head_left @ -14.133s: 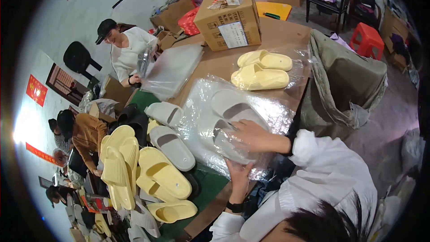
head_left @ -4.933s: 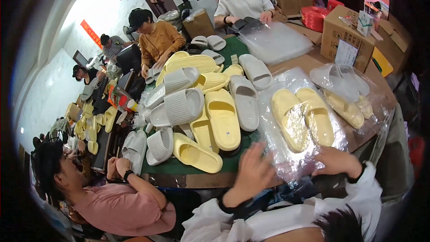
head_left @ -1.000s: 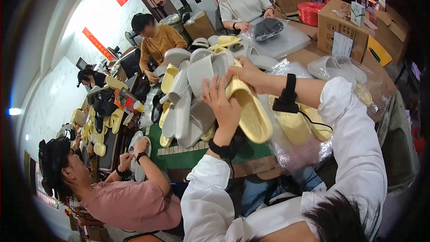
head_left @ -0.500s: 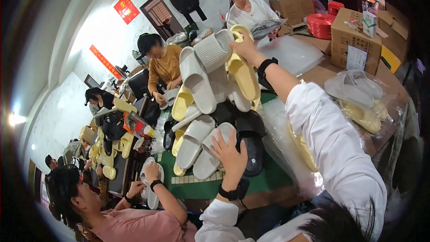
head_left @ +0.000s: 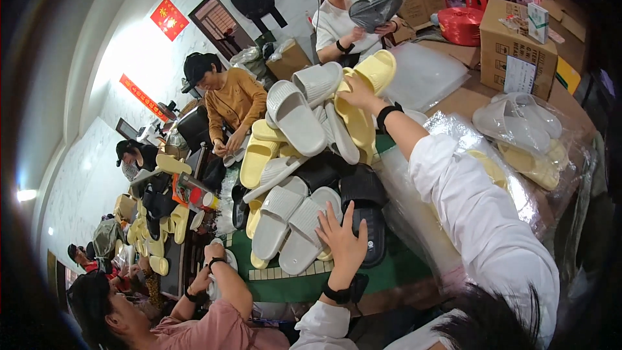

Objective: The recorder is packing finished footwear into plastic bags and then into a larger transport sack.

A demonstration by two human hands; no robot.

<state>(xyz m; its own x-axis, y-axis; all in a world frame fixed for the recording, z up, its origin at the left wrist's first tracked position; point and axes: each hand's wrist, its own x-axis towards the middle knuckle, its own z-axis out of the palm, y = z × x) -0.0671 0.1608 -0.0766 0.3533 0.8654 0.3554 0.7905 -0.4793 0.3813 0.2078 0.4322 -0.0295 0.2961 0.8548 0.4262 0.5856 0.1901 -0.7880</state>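
A tall heap of slippers stands on the green mat [head_left: 402,266] before me. My right hand [head_left: 359,94] is at the top of the heap, closed on a yellow slipper [head_left: 376,70]; part of its grip is hidden. Another yellow slipper [head_left: 355,126] hangs below it. Beside them lie a grey slipper [head_left: 298,116] and others stacked under it. My left hand [head_left: 345,246] is open with fingers spread, in front of a grey slipper [head_left: 303,246] and a black slipper [head_left: 369,233]. I cannot tell whether it touches them. A second front grey slipper [head_left: 278,217] leans alongside.
Clear plastic bags [head_left: 421,204] lie to the right, near bagged slippers [head_left: 518,123]. A cardboard box [head_left: 515,45] and red twine roll [head_left: 461,24] stand farther back. A co-worker in pink [head_left: 201,324] works close at my left; others sit across the table.
The upper yellow slipper in my right hand has swung outward to the right. My left hand has shifted slightly right and down. The co-worker at the back has raised a dark packet.
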